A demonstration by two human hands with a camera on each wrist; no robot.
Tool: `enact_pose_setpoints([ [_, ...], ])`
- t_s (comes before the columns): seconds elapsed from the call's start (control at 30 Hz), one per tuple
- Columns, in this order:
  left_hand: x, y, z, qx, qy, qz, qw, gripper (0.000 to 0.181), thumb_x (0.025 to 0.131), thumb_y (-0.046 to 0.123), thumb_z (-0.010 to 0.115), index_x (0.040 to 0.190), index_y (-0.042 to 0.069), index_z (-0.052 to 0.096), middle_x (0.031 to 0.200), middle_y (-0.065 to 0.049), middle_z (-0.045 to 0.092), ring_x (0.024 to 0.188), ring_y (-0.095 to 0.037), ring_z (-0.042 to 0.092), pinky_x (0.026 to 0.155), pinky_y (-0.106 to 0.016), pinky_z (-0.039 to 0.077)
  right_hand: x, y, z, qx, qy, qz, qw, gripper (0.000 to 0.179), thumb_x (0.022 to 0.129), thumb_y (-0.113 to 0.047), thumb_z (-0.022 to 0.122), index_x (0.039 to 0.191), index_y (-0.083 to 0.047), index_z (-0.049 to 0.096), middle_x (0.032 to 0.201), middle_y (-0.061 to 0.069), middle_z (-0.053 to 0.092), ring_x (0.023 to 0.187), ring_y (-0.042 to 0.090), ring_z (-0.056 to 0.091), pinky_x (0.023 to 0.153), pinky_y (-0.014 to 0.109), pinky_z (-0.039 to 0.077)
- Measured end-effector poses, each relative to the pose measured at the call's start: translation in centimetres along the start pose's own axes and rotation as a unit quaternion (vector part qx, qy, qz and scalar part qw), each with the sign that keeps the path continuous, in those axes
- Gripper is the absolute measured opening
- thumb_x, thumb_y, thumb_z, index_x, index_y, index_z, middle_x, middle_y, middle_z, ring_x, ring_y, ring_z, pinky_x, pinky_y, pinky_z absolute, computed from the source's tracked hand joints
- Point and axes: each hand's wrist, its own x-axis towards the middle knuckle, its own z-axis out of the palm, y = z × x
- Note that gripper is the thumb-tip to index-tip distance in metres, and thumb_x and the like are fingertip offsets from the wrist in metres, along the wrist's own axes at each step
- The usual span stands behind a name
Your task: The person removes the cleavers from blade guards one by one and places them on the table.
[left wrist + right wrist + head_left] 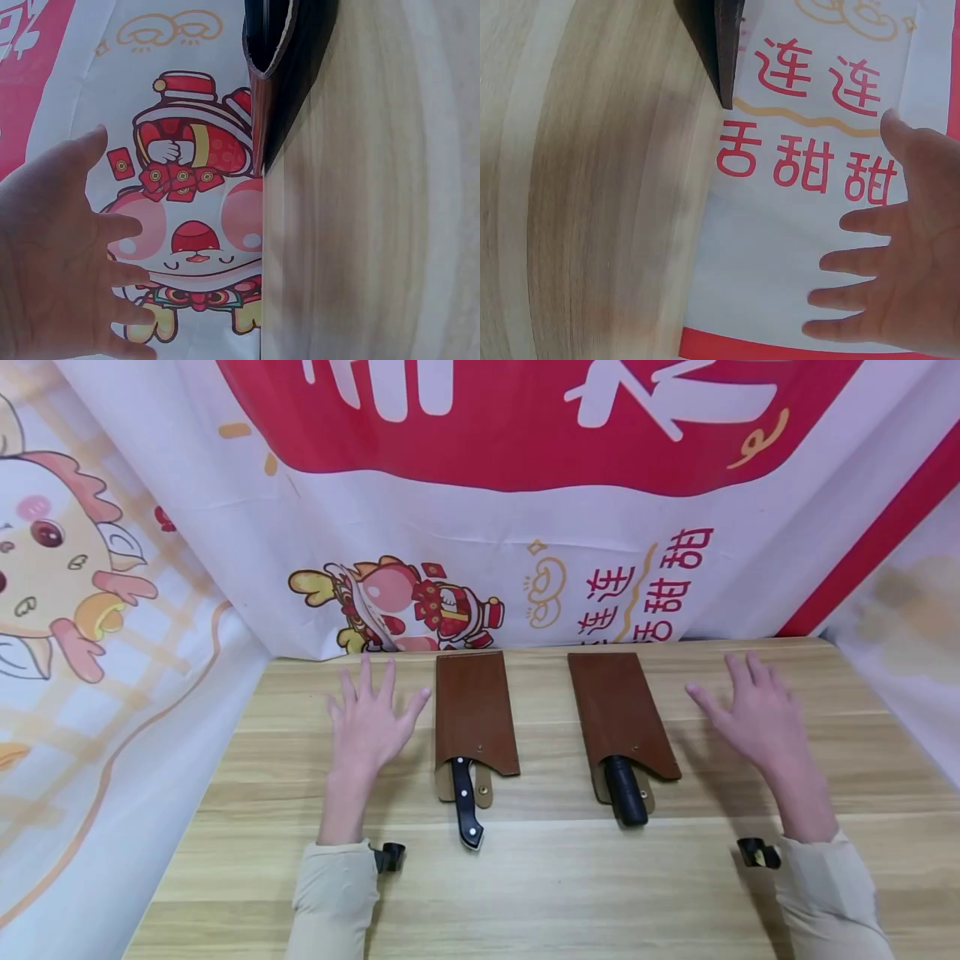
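Observation:
Two knives in brown leather sheaths lie side by side on a wooden table, handles toward the person. In the head view the left sheath (474, 706) holds a knife with a black riveted handle (466, 806). The right sheath (621, 706) holds one with a plain black handle (626, 793); both blades are hidden. My left hand (370, 718), fingers spread, hovers left of the left sheath and holds nothing. To the right of the other sheath is my right hand (761, 714), also spread and holding nothing. Both wrist views show the palms and spread fingers, apart from the sheaths.
The wooden table (540, 893) ends at the back against a white and red printed cloth (510, 552) hanging upright. Another printed cloth (97, 710) covers the left side. A dark wrist mount (390, 857) sits at the left sleeve, another (757, 852) at the right.

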Motion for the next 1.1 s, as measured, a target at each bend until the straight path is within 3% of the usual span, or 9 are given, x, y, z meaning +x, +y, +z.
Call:
enact_pose_setpoints([
  [0.13, 0.0, 0.2, 0.0, -0.042, -0.003, -0.014, 0.9990, 0.088, 0.102, 0.074, 0.026, 0.166, 0.013, 0.022, 0.171, -0.024, 0.007, 0.152, -0.055, 0.009, 0.116, -0.076, 0.015, 0.0, -0.4, -0.3, 0.023, 0.022, 0.008, 0.9995, 0.082, 0.107, -0.054, 0.047, 0.150, 0.015, 0.035, 0.145, 0.045, 0.038, 0.130, 0.064, 0.037, 0.103, 0.078, 0.033],
  [0.27, 0.2, 0.4, -0.1, -0.135, -0.005, -0.024, 0.9905, 0.085, 0.104, 0.070, 0.022, 0.163, 0.009, 0.029, 0.167, -0.025, 0.022, 0.150, -0.050, 0.024, 0.118, -0.071, 0.022, -0.2, -0.9, -0.6, 0.064, 0.046, 0.019, 0.9967, 0.070, 0.108, -0.045, 0.049, 0.141, 0.017, 0.046, 0.133, 0.044, 0.051, 0.121, 0.059, 0.050, 0.096, 0.074, 0.042],
  [0.43, 0.3, 0.9, -0.3, -0.265, -0.014, -0.033, 0.9637, 0.079, 0.107, 0.065, 0.028, 0.157, 0.005, 0.040, 0.160, -0.022, 0.037, 0.142, -0.044, 0.041, 0.117, -0.063, 0.032, -0.6, -1.6, -1.0, 0.081, 0.085, 0.023, 0.9928, 0.060, 0.109, -0.040, 0.049, 0.133, 0.015, 0.055, 0.118, 0.040, 0.062, 0.105, 0.054, 0.062, 0.085, 0.068, 0.050],
  [0.53, 0.4, 1.1, -0.2, -0.319, -0.021, -0.036, 0.9470, 0.073, 0.109, 0.059, 0.034, 0.153, 0.002, 0.044, 0.157, -0.021, 0.042, 0.137, -0.041, 0.047, 0.115, -0.058, 0.037, -0.8, -2.0, -1.2, 0.086, 0.100, 0.020, 0.9911, 0.057, 0.109, -0.038, 0.050, 0.130, 0.014, 0.057, 0.113, 0.038, 0.065, 0.101, 0.052, 0.064, 0.083, 0.066, 0.052],
  [0.63, 0.3, 1.2, -0.1, -0.346, -0.035, -0.038, 0.9369, 0.071, 0.109, 0.057, 0.037, 0.153, 0.002, 0.045, 0.157, -0.020, 0.043, 0.139, -0.040, 0.045, 0.116, -0.056, 0.037, -1.0, -2.3, -1.3, 0.094, 0.124, 0.006, 0.9878, 0.051, 0.109, -0.034, 0.052, 0.124, 0.014, 0.061, 0.108, 0.036, 0.067, 0.096, 0.050, 0.066, 0.080, 0.063, 0.054],
  [0.73, 0.3, 1.3, -0.1, -0.365, -0.054, -0.051, 0.9279, 0.071, 0.108, 0.059, 0.039, 0.154, 0.005, 0.044, 0.155, -0.019, 0.045, 0.138, -0.039, 0.047, 0.114, -0.056, 0.039, -1.1, -2.7, -1.3, 0.096, 0.172, -0.011, 0.9803, 0.043, 0.107, -0.028, 0.056, 0.115, 0.012, 0.067, 0.100, 0.032, 0.070, 0.089, 0.046, 0.068, 0.075, 0.044, 0.055],
  [0.83, 0.2, 1.5, -0.2, -0.406, -0.074, -0.066, 0.9086, 0.070, 0.108, 0.057, 0.041, 0.155, 0.006, 0.043, 0.154, -0.020, 0.046, 0.137, -0.038, 0.048, 0.114, -0.054, 0.041, -1.1, -3.1, -1.2, 0.101, 0.227, -0.024, 0.9683, 0.035, 0.104, -0.023, 0.059, 0.107, 0.010, 0.072, 0.093, 0.029, 0.072, 0.083, 0.043, 0.069, 0.073, 0.030, 0.045],
  [0.97, 0.3, 1.8, -0.2, -0.460, -0.089, -0.069, 0.8806, 0.063, 0.110, 0.046, 0.042, 0.153, -0.001, 0.042, 0.156, -0.022, 0.043, 0.140, -0.039, 0.047, 0.113, -0.052, 0.043, -1.2, -3.6, -1.1, 0.106, 0.264, -0.032, 0.9580, 0.032, 0.103, -0.020, 0.061, 0.104, 0.009, 0.073, 0.089, 0.029, 0.072, 0.080, 0.043, 0.069, 0.073, 0.028, 0.040],
  [1.1, 0.4, 1.9, -0.1, -0.476, -0.097, -0.072, 0.8710, 0.059, 0.112, 0.040, 0.041, 0.153, -0.003, 0.041, 0.157, -0.022, 0.042, 0.141, -0.039, 0.045, 0.114, -0.053, 0.042, -1.3, -4.0, -1.1, 0.106, 0.269, -0.035, 0.9565, 0.032, 0.103, -0.020, 0.062, 0.104, 0.010, 0.073, 0.089, 0.029, 0.072, 0.078, 0.043, 0.069, 0.071, 0.024, 0.039],
])
